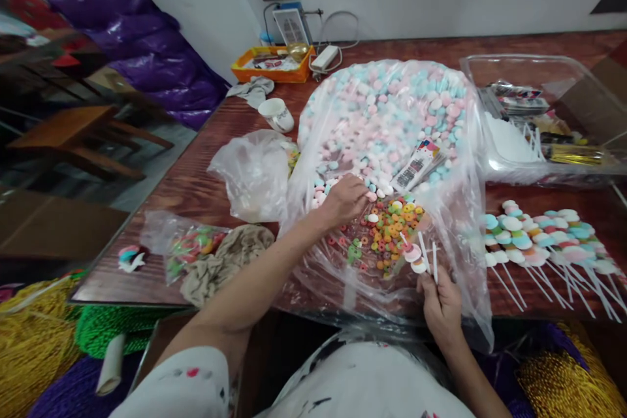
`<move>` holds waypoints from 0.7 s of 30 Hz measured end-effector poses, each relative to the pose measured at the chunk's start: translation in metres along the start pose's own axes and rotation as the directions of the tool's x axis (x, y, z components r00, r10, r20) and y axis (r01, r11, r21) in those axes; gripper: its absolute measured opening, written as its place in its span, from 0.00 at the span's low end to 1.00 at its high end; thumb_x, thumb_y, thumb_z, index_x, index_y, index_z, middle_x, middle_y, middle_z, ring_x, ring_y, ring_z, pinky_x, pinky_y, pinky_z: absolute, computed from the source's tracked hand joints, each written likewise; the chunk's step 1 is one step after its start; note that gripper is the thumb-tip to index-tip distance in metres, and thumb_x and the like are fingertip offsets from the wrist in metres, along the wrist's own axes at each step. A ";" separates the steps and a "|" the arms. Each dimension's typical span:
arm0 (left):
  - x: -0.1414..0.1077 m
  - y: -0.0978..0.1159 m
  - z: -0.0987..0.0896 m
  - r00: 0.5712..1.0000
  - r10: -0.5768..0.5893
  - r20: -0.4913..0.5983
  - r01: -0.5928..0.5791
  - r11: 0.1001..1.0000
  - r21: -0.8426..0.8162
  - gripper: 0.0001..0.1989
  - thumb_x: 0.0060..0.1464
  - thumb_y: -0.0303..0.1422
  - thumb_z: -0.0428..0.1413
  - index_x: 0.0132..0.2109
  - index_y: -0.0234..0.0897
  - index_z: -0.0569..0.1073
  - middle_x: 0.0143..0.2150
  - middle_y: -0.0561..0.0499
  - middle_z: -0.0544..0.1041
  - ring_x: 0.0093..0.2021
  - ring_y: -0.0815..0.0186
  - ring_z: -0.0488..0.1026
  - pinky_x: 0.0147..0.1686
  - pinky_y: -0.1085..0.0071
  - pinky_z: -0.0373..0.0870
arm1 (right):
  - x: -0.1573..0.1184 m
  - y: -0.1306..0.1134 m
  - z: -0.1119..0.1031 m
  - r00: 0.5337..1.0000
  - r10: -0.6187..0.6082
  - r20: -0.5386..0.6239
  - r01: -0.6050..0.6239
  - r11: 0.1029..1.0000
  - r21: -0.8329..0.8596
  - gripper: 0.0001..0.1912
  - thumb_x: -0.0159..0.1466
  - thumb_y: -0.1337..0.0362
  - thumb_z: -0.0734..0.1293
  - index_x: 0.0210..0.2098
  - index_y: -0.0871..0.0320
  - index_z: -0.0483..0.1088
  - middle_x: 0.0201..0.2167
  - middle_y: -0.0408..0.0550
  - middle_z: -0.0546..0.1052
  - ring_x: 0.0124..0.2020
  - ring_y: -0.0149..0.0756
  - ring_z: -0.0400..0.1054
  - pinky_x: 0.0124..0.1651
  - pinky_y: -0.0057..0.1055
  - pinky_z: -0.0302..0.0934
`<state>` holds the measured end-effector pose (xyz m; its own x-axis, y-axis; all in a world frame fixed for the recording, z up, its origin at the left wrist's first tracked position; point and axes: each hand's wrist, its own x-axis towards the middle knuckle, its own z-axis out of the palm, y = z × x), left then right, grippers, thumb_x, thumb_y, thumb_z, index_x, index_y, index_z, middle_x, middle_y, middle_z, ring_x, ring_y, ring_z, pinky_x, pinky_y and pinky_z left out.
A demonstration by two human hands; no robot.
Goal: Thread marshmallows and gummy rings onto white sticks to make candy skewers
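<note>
Right hand (442, 304) grips white sticks (435, 261), keep 'em steady; left hand (345, 200), marshmallows (435, 104) just past it, can't tell if it's pinching any.

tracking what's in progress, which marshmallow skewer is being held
The pink-and-white skewer, in the right hand; the bunched skewers lie on the table.

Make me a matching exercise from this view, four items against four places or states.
1. Left hand
2. Right hand
3. Marshmallow skewers
4. White cup

A. Between a grey cloth and a clear plastic bag
B. At the near edge of the loose marshmallows
C. Grouped on the table, at picture right
D. Holding white sticks

Pairs: 1-B, 2-D, 3-C, 4-A
</note>
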<state>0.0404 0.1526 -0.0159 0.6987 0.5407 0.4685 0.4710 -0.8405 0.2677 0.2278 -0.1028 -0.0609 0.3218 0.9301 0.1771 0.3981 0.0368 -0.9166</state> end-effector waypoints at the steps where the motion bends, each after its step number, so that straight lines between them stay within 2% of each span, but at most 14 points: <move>1: 0.001 -0.004 0.000 0.997 -0.012 -0.074 0.010 0.999 -0.030 0.07 0.57 0.27 0.53 0.34 0.35 0.75 0.34 0.46 0.75 0.37 0.62 0.70 0.41 0.64 0.66 | 0.000 0.000 0.000 1.000 0.002 0.003 -0.002 1.000 0.007 0.12 0.70 0.64 0.58 0.31 0.56 0.67 0.20 0.37 0.64 0.20 0.28 0.59 0.25 0.25 0.54; 3: 0.004 -0.012 0.001 0.988 -0.045 -0.146 0.036 0.997 -0.066 0.06 0.57 0.26 0.52 0.36 0.35 0.75 0.33 0.46 0.76 0.36 0.63 0.71 0.39 0.66 0.66 | 0.000 -0.001 0.000 1.000 -0.004 0.014 0.004 1.000 0.009 0.10 0.70 0.64 0.58 0.33 0.56 0.68 0.20 0.37 0.65 0.20 0.28 0.59 0.25 0.25 0.55; 4: 0.006 -0.015 0.003 0.992 -0.038 -0.124 0.031 0.998 -0.063 0.07 0.57 0.26 0.52 0.37 0.35 0.75 0.33 0.46 0.76 0.36 0.63 0.71 0.39 0.66 0.66 | 0.000 -0.001 0.000 1.000 -0.010 0.020 0.010 1.000 0.007 0.09 0.70 0.64 0.59 0.34 0.56 0.68 0.20 0.37 0.65 0.19 0.27 0.60 0.25 0.25 0.55; 6: 0.005 -0.019 0.006 1.000 0.020 -0.003 -0.020 1.000 -0.016 0.08 0.57 0.25 0.51 0.35 0.35 0.75 0.32 0.46 0.76 0.35 0.63 0.70 0.38 0.66 0.65 | 0.000 -0.002 0.000 0.999 -0.018 0.034 0.018 1.000 0.006 0.09 0.69 0.64 0.59 0.35 0.56 0.69 0.20 0.37 0.65 0.19 0.27 0.60 0.25 0.25 0.54; 8: 0.001 -0.019 0.009 0.990 0.075 0.119 -0.082 0.995 0.054 0.10 0.58 0.25 0.50 0.34 0.35 0.75 0.31 0.46 0.75 0.34 0.63 0.69 0.37 0.66 0.65 | 0.000 -0.003 0.000 0.999 -0.016 0.039 0.015 1.000 0.019 0.09 0.70 0.64 0.59 0.36 0.56 0.69 0.20 0.37 0.66 0.19 0.28 0.60 0.25 0.25 0.54; 11: -0.011 -0.013 0.006 0.972 0.123 0.202 -0.148 0.982 0.117 0.11 0.58 0.24 0.48 0.33 0.36 0.74 0.31 0.46 0.74 0.34 0.63 0.69 0.38 0.65 0.66 | 0.000 -0.003 -0.001 0.999 -0.004 0.040 0.003 0.999 0.035 0.10 0.70 0.64 0.59 0.35 0.56 0.69 0.20 0.37 0.65 0.20 0.28 0.60 0.25 0.26 0.55; 13: -0.018 -0.008 0.000 0.965 0.151 0.215 -0.175 0.980 0.094 0.10 0.57 0.24 0.48 0.34 0.36 0.74 0.33 0.45 0.75 0.37 0.61 0.69 0.41 0.63 0.67 | 0.000 -0.003 -0.001 0.999 -0.007 0.035 0.006 1.000 0.022 0.09 0.70 0.64 0.59 0.35 0.56 0.69 0.20 0.37 0.66 0.20 0.28 0.60 0.25 0.26 0.55; 16: -0.027 0.000 -0.009 0.969 0.170 0.178 -0.176 0.984 0.017 0.09 0.56 0.23 0.49 0.37 0.35 0.74 0.40 0.42 0.76 0.46 0.58 0.70 0.48 0.58 0.68 | 0.000 -0.003 -0.001 0.999 -0.026 0.022 0.026 1.000 -0.004 0.09 0.69 0.64 0.59 0.36 0.56 0.69 0.20 0.37 0.66 0.20 0.28 0.61 0.25 0.25 0.56; 21: -0.036 0.007 -0.014 0.975 0.133 0.180 -0.111 0.986 -0.127 0.07 0.56 0.28 0.55 0.42 0.37 0.74 0.46 0.41 0.75 0.51 0.55 0.69 0.54 0.53 0.67 | 0.001 -0.003 0.000 0.999 -0.024 0.021 0.024 1.000 -0.005 0.09 0.70 0.64 0.59 0.37 0.56 0.70 0.20 0.37 0.66 0.20 0.28 0.61 0.25 0.25 0.56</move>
<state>0.0112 0.1273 -0.0194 0.8408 0.4211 0.3402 0.3180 -0.8928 0.3190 0.2265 -0.1023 -0.0580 0.2943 0.9362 0.1920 0.4100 0.0578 -0.9103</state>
